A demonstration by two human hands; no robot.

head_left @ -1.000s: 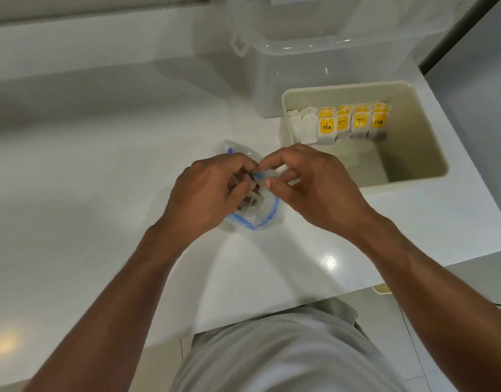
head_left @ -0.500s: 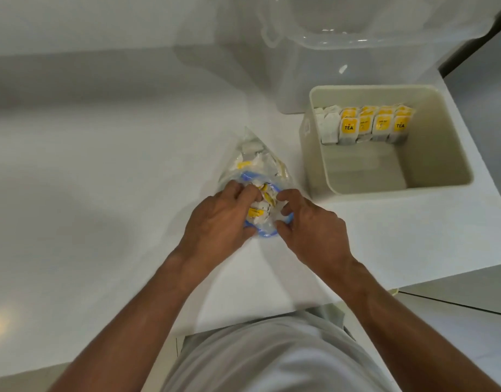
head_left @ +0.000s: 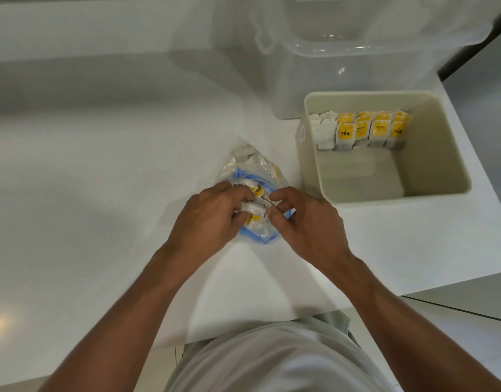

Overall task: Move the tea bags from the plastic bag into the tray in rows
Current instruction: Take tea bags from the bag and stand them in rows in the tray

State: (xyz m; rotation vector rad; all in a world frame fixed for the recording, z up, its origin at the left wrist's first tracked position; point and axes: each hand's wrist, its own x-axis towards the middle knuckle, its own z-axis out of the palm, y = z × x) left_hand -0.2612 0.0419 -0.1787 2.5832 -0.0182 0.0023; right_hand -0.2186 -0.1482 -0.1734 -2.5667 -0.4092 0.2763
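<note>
Glossy white counter [head_left: 102, 165], pale floor tiles [head_left: 455, 335] past its near edge, clear storage box [head_left: 356, 52] at the back behind the beige tray [head_left: 399, 198]. Plastic bag [head_left: 249, 162] lies just left of the tray, left hand [head_left: 212, 219] and right hand [head_left: 306, 222] both pinching tea bags [head_left: 253, 215] at its open mouth. A finished row [head_left: 362, 131] stands along the tray's far wall

Clear plastic bag [head_left: 245, 162] with a blue rim. Beige tray [head_left: 430, 193], white-and-yellow tea bags [head_left: 362, 131]. White countertop [head_left: 102, 179].
</note>
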